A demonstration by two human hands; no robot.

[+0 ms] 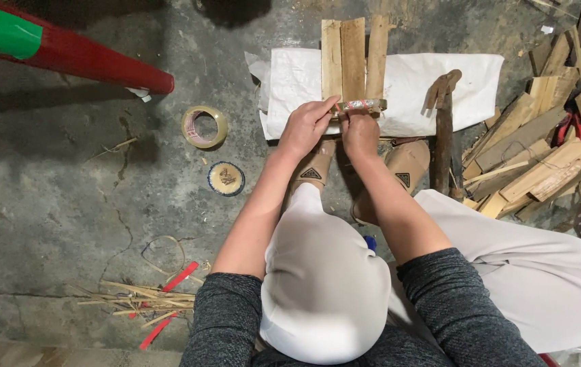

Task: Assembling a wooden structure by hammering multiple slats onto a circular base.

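Left hand (306, 126): fingers pinched on wrapped band (362, 105).
Right hand (360, 130): clamped on band's underside.
Wooden slats (353, 58): just beyond fingertips.
Risk: a loosened pinch could let slats splay.

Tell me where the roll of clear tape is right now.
In the head view, the roll of clear tape lies on the concrete floor left of the left hand, just above a small round blue-rimmed lid.

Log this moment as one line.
left hand: on wooden slats | right hand: gripping taped band | white sack underneath
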